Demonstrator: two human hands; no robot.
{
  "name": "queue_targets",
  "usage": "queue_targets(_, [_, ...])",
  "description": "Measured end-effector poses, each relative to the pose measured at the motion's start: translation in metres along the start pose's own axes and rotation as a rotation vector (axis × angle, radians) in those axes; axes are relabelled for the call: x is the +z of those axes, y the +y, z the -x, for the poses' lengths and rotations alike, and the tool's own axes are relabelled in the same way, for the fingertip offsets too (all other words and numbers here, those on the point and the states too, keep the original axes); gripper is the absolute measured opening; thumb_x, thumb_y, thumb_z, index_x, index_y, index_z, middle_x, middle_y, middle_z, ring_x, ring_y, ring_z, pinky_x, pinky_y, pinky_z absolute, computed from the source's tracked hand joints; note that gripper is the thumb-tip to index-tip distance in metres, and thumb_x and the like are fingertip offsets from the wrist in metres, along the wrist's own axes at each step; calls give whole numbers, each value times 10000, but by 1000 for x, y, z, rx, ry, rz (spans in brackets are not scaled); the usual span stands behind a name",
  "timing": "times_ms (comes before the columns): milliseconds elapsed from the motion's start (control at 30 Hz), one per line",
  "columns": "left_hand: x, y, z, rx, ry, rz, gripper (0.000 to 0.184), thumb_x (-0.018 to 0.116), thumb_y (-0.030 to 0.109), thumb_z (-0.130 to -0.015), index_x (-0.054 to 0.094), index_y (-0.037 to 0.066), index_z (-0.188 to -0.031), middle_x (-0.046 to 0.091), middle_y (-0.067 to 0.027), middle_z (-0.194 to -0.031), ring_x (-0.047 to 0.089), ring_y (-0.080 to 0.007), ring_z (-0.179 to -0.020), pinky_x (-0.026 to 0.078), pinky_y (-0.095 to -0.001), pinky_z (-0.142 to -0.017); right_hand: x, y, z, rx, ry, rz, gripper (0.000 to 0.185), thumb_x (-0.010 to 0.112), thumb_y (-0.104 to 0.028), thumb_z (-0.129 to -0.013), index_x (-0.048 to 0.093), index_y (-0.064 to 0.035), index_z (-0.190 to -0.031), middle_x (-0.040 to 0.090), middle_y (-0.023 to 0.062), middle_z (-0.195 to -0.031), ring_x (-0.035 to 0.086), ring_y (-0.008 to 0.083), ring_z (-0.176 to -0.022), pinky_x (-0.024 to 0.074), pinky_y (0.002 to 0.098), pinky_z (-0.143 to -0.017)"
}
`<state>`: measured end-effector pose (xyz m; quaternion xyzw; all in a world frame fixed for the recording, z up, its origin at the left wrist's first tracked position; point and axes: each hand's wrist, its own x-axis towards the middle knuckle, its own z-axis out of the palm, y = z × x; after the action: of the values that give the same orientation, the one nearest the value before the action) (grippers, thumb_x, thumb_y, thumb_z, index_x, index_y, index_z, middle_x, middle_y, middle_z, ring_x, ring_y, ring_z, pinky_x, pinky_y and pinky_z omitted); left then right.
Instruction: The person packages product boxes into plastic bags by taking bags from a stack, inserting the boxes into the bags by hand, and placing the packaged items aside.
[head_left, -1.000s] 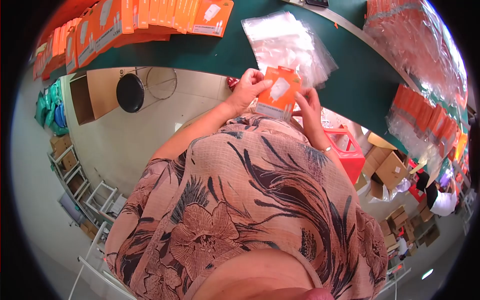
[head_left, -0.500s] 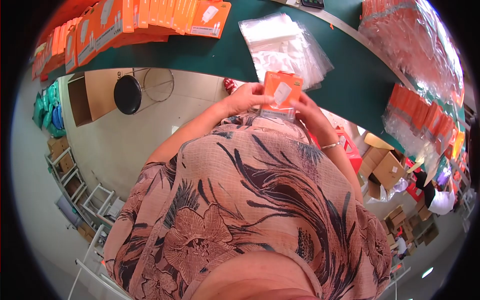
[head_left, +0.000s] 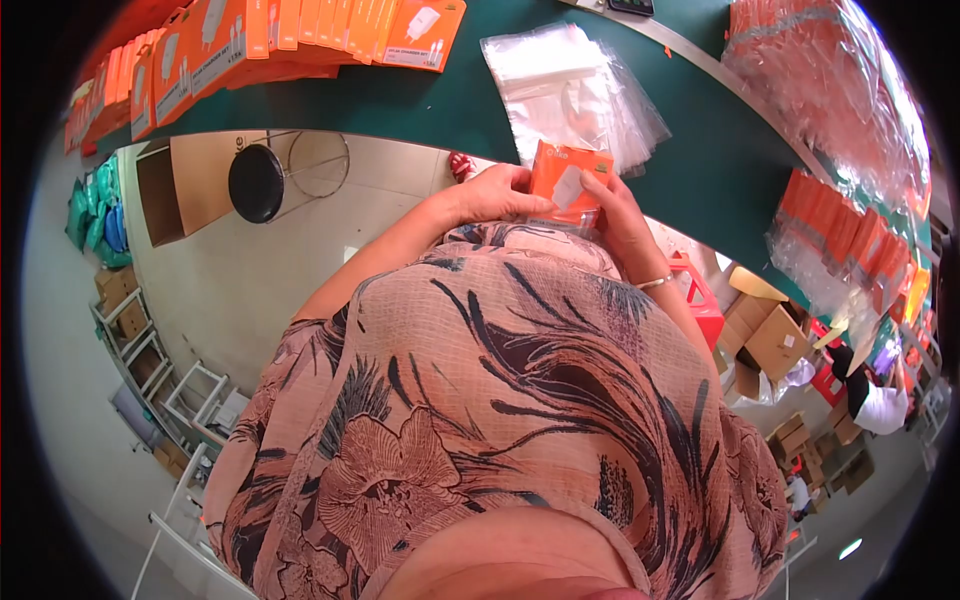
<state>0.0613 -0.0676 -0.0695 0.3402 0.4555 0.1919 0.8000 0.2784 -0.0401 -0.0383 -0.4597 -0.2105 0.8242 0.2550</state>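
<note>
Green tabletop (head_left: 700, 190) is curving across twelve o'clock; at one o'clock, the left hand (head_left: 489, 196) and right hand (head_left: 626, 215) are clamping the orange box (head_left: 558, 176) by opposite sides. Light, even thumb pressure is probably keeping its faces uncreased.

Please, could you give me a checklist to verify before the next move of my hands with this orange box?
1. Orange box held from both sides: ok, left hand and right hand hold it.
2. Printed front in view: ok, though the thumbs cover part of it.
3. Clear bags near the hands: ok, they lie on the green table just beyond the box.
4. Bags stacked evenly: not ok, their edges fan out.
5. Back of the box undamaged: cannot tell, it is hidden.
6. Phone away from the hands: ok.
</note>
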Motion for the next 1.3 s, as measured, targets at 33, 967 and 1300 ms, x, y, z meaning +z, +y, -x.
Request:
queue_targets(33, [0, 3, 2, -22, 0, -29, 560, 767, 322, -792, 563, -55, -1153, 634, -108, -1087, 600, -167, -963, 464, -297, -875, -2, 5, -4, 14, 16, -6, 485, 700, -178, -853, 491, -7, -1256, 628, 85, -1102, 633, 168, -968, 527, 297, -832])
queue_targets(967, [-2, 56, -13, 645, 804, -664, 128, 650, 126, -855, 580, 43, -787, 564, -54, -789, 574, -187, -721, 464, -300, -647, -13, 16, 14, 34, -164, 277, 443, 677, -137, -874, 505, -3, -1260, 615, 37, -1118, 570, 100, -998, 469, 252, -882])
queue_targets(1300, [-22, 46, -11, 615, 839, -409, 141, 629, 116, -877, 556, 19, -803, 536, -70, -778, 538, -167, -676, 444, -287, -623, -69, 26, 11, 93, -217, 662, 361, 624, -150, -912, 534, -43, -1244, 639, -9, -1044, 580, 77, -893, 484, 223, -775])
